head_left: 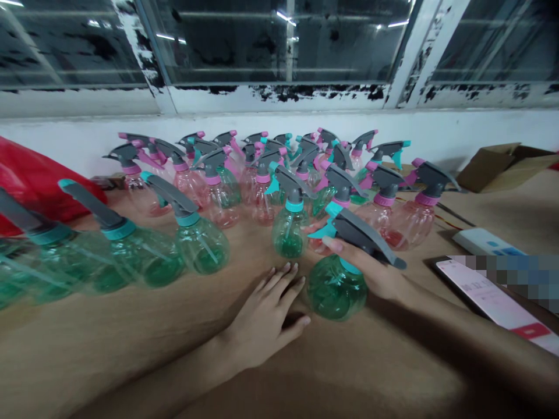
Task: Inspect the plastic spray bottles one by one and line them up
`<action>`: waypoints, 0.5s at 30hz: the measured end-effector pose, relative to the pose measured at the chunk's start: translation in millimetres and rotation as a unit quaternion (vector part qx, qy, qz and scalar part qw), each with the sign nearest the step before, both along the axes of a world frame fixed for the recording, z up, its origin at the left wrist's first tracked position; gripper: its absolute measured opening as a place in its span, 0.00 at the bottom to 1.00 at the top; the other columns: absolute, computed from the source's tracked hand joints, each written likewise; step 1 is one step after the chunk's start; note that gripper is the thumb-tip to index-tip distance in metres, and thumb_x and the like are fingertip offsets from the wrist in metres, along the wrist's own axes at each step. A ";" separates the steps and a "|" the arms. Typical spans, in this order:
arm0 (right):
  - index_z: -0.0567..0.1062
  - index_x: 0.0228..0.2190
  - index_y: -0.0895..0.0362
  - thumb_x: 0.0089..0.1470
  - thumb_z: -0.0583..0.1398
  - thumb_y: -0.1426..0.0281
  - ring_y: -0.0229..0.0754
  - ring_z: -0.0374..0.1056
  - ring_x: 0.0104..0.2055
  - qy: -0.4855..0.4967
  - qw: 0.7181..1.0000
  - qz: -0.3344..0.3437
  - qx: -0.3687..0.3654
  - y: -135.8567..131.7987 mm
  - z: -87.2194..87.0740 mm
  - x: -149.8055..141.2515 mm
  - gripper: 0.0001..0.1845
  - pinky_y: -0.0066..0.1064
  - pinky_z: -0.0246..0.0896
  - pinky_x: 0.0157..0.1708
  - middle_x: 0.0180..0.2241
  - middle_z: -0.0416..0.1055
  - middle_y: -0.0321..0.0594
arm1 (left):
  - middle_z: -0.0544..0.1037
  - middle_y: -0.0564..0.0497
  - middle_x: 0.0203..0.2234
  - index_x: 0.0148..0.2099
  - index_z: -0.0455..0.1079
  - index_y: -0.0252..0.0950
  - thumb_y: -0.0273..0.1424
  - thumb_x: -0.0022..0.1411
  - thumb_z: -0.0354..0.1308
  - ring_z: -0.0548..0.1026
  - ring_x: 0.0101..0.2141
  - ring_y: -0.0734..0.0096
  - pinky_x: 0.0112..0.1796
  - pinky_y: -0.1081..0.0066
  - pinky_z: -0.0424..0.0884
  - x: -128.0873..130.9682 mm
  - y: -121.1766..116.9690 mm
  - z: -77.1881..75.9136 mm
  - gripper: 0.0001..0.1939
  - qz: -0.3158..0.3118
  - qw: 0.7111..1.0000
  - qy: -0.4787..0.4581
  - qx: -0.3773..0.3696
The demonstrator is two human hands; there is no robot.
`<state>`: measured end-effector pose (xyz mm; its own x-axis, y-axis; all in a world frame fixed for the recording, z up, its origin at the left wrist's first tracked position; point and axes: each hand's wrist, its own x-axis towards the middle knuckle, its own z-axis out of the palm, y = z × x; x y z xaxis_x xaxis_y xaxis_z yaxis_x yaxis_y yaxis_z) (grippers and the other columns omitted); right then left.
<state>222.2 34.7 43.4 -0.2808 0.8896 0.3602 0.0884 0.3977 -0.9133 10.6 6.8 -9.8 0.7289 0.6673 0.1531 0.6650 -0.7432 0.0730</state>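
My right hand [364, 265] is closed round the neck of a green spray bottle [337, 291] with a grey and turquoise trigger head. Its thumb lies near the turquoise trigger, and the bottle hides some of the fingers. Flat on the table, just left of that bottle, my left hand [266, 317] rests with its fingers stretched out and nothing in them. Another green spray bottle [289, 233] stands upright just beyond my left fingertips. To the left is a row of several green spray bottles, the nearest being one with a turquoise collar [203, 244].
Several pink spray bottles [225, 203] and some green ones crowd the back by the wall. A red plastic bag [39, 180] lies at far left. On the right are a lit phone [489, 297], a white device [484, 241] and an open cardboard box [493, 166].
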 end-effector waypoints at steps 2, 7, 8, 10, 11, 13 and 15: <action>0.75 0.39 0.47 0.56 0.58 0.59 0.44 0.70 0.42 -0.023 0.999 -0.027 0.020 -1.8 4.1 -0.7 0.10 0.39 0.65 0.47 0.35 0.75 0.33 | 0.57 0.41 0.62 0.63 0.56 0.29 0.44 0.68 0.49 0.52 0.62 0.57 0.58 0.55 0.54 -0.2 0.0 -0.6 0.29 0.000 1.000 -0.003 0.000; 0.74 0.28 0.47 0.55 0.59 0.56 0.41 0.66 0.28 -0.052 0.992 -0.103 0.056 -5.8 8.6 -0.2 0.11 0.36 0.64 0.30 0.23 0.67 0.33 | 0.58 0.40 0.62 0.63 0.56 0.28 0.43 0.68 0.50 0.53 0.62 0.56 0.58 0.54 0.55 -0.6 0.3 -0.6 0.30 0.000 1.000 -0.009 -0.002; 0.74 0.27 0.47 0.54 0.59 0.55 0.41 0.65 0.27 -0.050 0.992 -0.099 0.057 -5.9 8.8 0.0 0.11 0.36 0.64 0.29 0.22 0.67 0.33 | 0.58 0.40 0.62 0.63 0.56 0.28 0.43 0.68 0.50 0.53 0.62 0.56 0.58 0.54 0.55 -0.5 0.4 -0.2 0.29 0.000 1.000 -0.006 -0.002; 0.74 0.28 0.48 0.54 0.59 0.54 0.41 0.66 0.28 -0.045 0.995 -0.077 0.049 -5.3 8.4 0.3 0.12 0.36 0.64 0.30 0.23 0.67 0.33 | 0.58 0.40 0.62 0.63 0.57 0.28 0.44 0.67 0.50 0.53 0.62 0.56 0.58 0.54 0.55 -0.1 0.4 0.4 0.30 0.001 1.000 -0.002 0.001; 0.74 0.29 0.48 0.54 0.59 0.55 0.42 0.67 0.29 -0.039 0.997 -0.062 0.037 -4.6 7.3 0.4 0.11 0.36 0.65 0.32 0.25 0.69 0.33 | 0.58 0.40 0.62 0.62 0.57 0.28 0.44 0.67 0.50 0.54 0.62 0.56 0.58 0.54 0.55 0.0 0.5 0.5 0.30 0.001 1.000 0.000 0.003; 0.75 0.36 0.47 0.55 0.59 0.57 0.43 0.70 0.36 -0.018 0.999 -0.032 0.001 -2.8 3.7 0.2 0.10 0.38 0.66 0.40 0.32 0.73 0.34 | 0.58 0.40 0.62 0.62 0.58 0.27 0.44 0.67 0.50 0.54 0.62 0.56 0.58 0.55 0.54 0.0 0.6 0.1 0.30 -0.001 1.000 -0.001 0.009; 0.75 0.42 0.46 0.56 0.59 0.60 0.44 0.70 0.45 0.015 0.999 -0.011 -0.026 -0.9 -0.9 -0.4 0.11 0.39 0.63 0.49 0.40 0.75 0.34 | 0.58 0.40 0.62 0.62 0.58 0.27 0.43 0.67 0.50 0.54 0.62 0.56 0.58 0.55 0.54 -0.3 0.9 -1.1 0.29 -0.004 1.000 -0.006 0.014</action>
